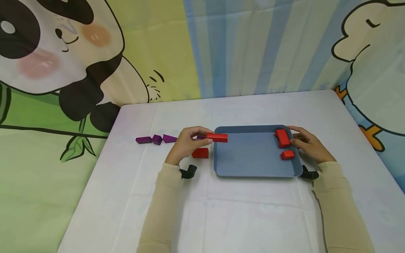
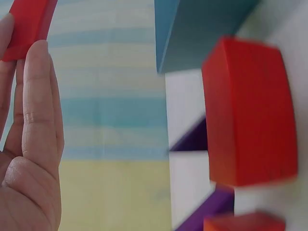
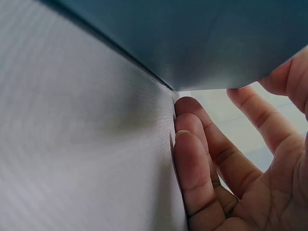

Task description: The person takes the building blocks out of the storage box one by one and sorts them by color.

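My left hand (image 1: 187, 143) pinches a long red block (image 1: 218, 137) by one end between thumb and fingers, its other end over the tray's left rim. That red block (image 2: 31, 24) also shows in the left wrist view. The blue-grey tray (image 1: 250, 172) lies flat on the table. At its right edge, my right hand (image 1: 307, 143) grips the rim, thumb over the edge and other fingers outside, low by the table. Inside the tray's right end sit a notched red block (image 1: 282, 138) and a smaller red block (image 1: 287, 155).
Another red block (image 1: 200, 153) lies left of the tray, below the left hand. Farther left, purple blocks stand in a row, among them a long one (image 1: 143, 140), a small one (image 1: 157, 140) and a pointed one (image 1: 169, 138). Printed cloth hangs behind the white table (image 1: 253, 211).
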Motion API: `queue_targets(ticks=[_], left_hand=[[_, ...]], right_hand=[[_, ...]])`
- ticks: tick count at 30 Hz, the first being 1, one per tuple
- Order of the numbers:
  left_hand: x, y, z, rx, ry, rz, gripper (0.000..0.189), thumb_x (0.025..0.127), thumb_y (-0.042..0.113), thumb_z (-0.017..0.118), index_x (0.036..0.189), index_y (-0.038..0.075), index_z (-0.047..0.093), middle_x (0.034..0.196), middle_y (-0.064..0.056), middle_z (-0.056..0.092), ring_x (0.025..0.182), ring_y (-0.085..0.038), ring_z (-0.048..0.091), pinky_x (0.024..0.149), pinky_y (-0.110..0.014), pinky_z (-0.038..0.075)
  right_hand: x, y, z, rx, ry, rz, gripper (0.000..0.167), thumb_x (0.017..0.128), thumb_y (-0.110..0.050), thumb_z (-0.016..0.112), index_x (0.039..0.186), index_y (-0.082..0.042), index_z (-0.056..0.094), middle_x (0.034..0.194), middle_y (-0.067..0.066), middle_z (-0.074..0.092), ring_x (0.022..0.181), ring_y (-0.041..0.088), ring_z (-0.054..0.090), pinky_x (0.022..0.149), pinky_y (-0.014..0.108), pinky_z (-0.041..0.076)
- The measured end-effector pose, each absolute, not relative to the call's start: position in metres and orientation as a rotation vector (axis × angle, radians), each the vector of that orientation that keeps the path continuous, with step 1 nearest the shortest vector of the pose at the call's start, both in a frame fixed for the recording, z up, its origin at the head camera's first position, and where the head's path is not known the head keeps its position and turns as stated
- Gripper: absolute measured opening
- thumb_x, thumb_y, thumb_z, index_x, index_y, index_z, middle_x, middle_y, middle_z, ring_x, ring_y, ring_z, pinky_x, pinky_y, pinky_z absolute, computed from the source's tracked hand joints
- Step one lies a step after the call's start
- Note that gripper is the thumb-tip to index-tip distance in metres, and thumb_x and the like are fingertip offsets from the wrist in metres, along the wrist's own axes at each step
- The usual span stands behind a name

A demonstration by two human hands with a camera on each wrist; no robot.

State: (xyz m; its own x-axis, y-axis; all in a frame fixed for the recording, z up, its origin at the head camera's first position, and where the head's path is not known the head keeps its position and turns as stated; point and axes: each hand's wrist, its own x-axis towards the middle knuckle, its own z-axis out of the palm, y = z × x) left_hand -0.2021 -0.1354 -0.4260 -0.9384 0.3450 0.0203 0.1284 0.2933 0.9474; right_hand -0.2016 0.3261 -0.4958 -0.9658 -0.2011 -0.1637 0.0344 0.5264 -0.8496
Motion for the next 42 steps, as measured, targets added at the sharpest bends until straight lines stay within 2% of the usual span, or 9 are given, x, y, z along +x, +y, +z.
queue_targets(ticks=[2, 5, 9, 16, 21, 32, 35, 39, 42], left_hand=[[-0.201, -0.144, -0.427, 0.404, 2.395, 1.697, 0.028, 0.095, 0.013, 0.085, 0.123, 0.009, 0.081, 0.113, -0.008, 0.078, 0.105, -0.037, 0.069, 0.08, -0.031, 0.058], [-0.199, -0.158, -0.429, 0.333, 2.42, 1.681, 0.028, 0.095, 0.016, 0.086, 0.123, 0.01, 0.081, 0.114, -0.008, 0.077, 0.103, -0.039, 0.067, 0.079, -0.039, 0.057], [-0.195, -0.178, -0.432, 0.286, 2.433, 1.676, 0.03, 0.096, 0.016, 0.085, 0.125, 0.009, 0.08, 0.117, -0.01, 0.077, 0.107, -0.04, 0.066, 0.087, -0.044, 0.059], [-0.188, -0.223, -0.441, 0.208, 2.536, 1.65, 0.032, 0.098, 0.015, 0.084, 0.128, 0.007, 0.078, 0.124, -0.011, 0.076, 0.121, -0.031, 0.067, 0.101, -0.043, 0.056], [-0.182, -0.253, -0.445, 0.14, 2.613, 1.603, 0.036, 0.098, 0.016, 0.083, 0.131, 0.004, 0.076, 0.127, -0.016, 0.074, 0.122, -0.032, 0.067, 0.1, -0.036, 0.055], [-0.177, -0.29, -0.458, -0.002, 2.706, 1.435, 0.037, 0.098, 0.014, 0.083, 0.132, 0.001, 0.075, 0.13, -0.019, 0.074, 0.125, -0.038, 0.068, 0.093, -0.016, 0.053], [-0.179, -0.296, -0.463, -0.019, 2.707, 1.398, 0.036, 0.099, 0.014, 0.082, 0.131, 0.001, 0.075, 0.131, -0.02, 0.073, 0.126, -0.039, 0.068, 0.096, -0.021, 0.053], [-0.181, -0.301, -0.469, -0.015, 2.698, 1.34, 0.036, 0.099, 0.015, 0.083, 0.132, 0.002, 0.075, 0.133, -0.021, 0.072, 0.125, -0.038, 0.067, 0.103, -0.039, 0.054], [-0.184, -0.301, -0.471, -0.003, 2.69, 1.295, 0.036, 0.098, 0.015, 0.083, 0.132, 0.004, 0.076, 0.133, -0.02, 0.072, 0.124, -0.037, 0.066, 0.105, -0.045, 0.053]], right_hand=[[-0.201, 0.326, -0.496, -0.137, 2.518, -1.422, 0.064, 0.115, -0.025, 0.052, 0.171, -0.009, 0.026, 0.156, 0.039, 0.042, 0.135, 0.053, 0.047, 0.104, 0.068, 0.044], [-0.201, 0.326, -0.496, -0.139, 2.521, -1.42, 0.064, 0.115, -0.025, 0.053, 0.171, -0.01, 0.026, 0.155, 0.039, 0.044, 0.134, 0.051, 0.048, 0.101, 0.063, 0.045], [-0.202, 0.326, -0.497, -0.139, 2.53, -1.412, 0.064, 0.115, -0.024, 0.053, 0.171, -0.01, 0.027, 0.153, 0.039, 0.046, 0.133, 0.049, 0.049, 0.1, 0.057, 0.046], [-0.202, 0.325, -0.495, -0.156, 2.544, -1.403, 0.063, 0.114, -0.021, 0.051, 0.171, -0.009, 0.027, 0.151, 0.038, 0.048, 0.132, 0.048, 0.05, 0.1, 0.056, 0.046], [-0.201, 0.325, -0.494, -0.149, 2.547, -1.401, 0.063, 0.114, -0.022, 0.052, 0.171, -0.009, 0.028, 0.151, 0.038, 0.049, 0.131, 0.047, 0.05, 0.096, 0.05, 0.046], [-0.2, 0.326, -0.494, -0.149, 2.548, -1.414, 0.063, 0.114, -0.022, 0.053, 0.17, -0.01, 0.029, 0.151, 0.039, 0.047, 0.132, 0.05, 0.05, 0.094, 0.048, 0.045], [-0.2, 0.326, -0.494, -0.154, 2.554, -1.411, 0.062, 0.114, -0.023, 0.053, 0.17, -0.009, 0.029, 0.15, 0.039, 0.048, 0.13, 0.049, 0.05, 0.092, 0.046, 0.045], [-0.2, 0.325, -0.493, -0.151, 2.549, -1.414, 0.063, 0.113, -0.023, 0.053, 0.17, -0.009, 0.029, 0.15, 0.038, 0.049, 0.129, 0.047, 0.05, 0.093, 0.047, 0.045], [-0.2, 0.324, -0.493, -0.149, 2.547, -1.413, 0.063, 0.113, -0.023, 0.053, 0.17, -0.009, 0.029, 0.149, 0.037, 0.05, 0.129, 0.046, 0.05, 0.094, 0.047, 0.045]])
